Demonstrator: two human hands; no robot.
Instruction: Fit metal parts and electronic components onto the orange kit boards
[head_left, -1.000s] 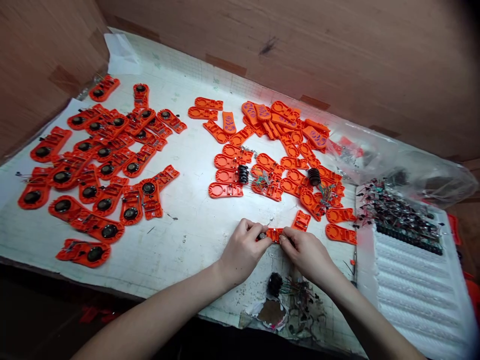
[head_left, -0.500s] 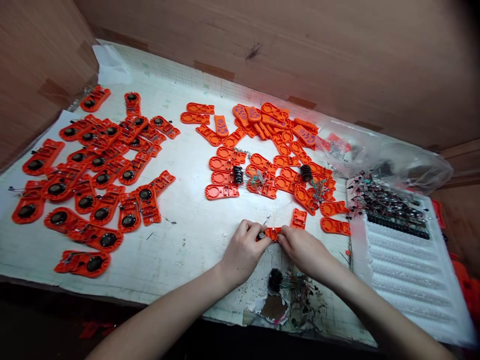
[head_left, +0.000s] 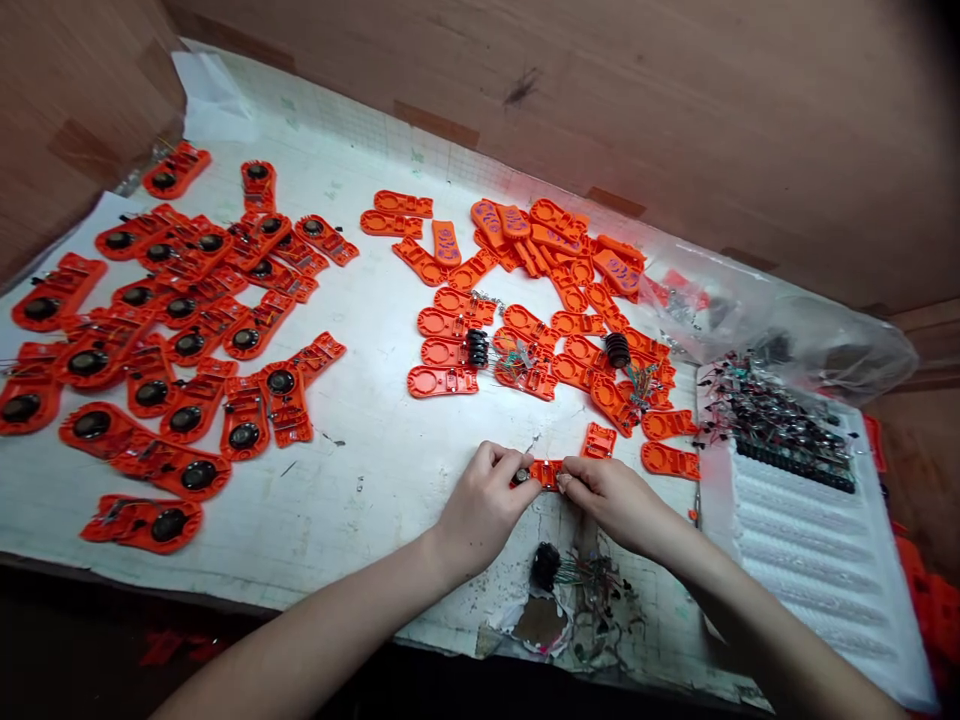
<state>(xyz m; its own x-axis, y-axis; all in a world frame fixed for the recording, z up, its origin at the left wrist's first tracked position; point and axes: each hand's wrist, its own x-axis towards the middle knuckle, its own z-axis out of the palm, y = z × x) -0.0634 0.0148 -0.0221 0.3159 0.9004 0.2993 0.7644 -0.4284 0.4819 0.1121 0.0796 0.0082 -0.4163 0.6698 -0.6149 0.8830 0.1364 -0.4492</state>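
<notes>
An orange shell point(head_left: 546, 474) with a small dark round part at its left end lies between my two hands, low in the middle of the table. My left hand point(head_left: 491, 505) pinches its left end, thumb and fingers closed round it. On the other end, the fingers of my right hand point(head_left: 611, 498) are pressed together; fine wires or small parts at those fingertips are too small to make out. Just behind my right hand lies a short orange piece point(head_left: 599, 441). A bundle of black round parts with wires point(head_left: 546, 566) rests nearer the table edge.
Many orange shells with black discs point(head_left: 199, 475) cover the left side. Open orange shells point(head_left: 442, 381) and a heap of patterned ones point(head_left: 487, 223) lie behind my hands. At right stands a white foam tray point(head_left: 814, 560) with wired parts, beside a clear plastic bag point(head_left: 840, 335).
The camera view has shifted slightly. Both hands keep hold of the orange shell, and the fingers of my right hand have moved a little at its right end.
</notes>
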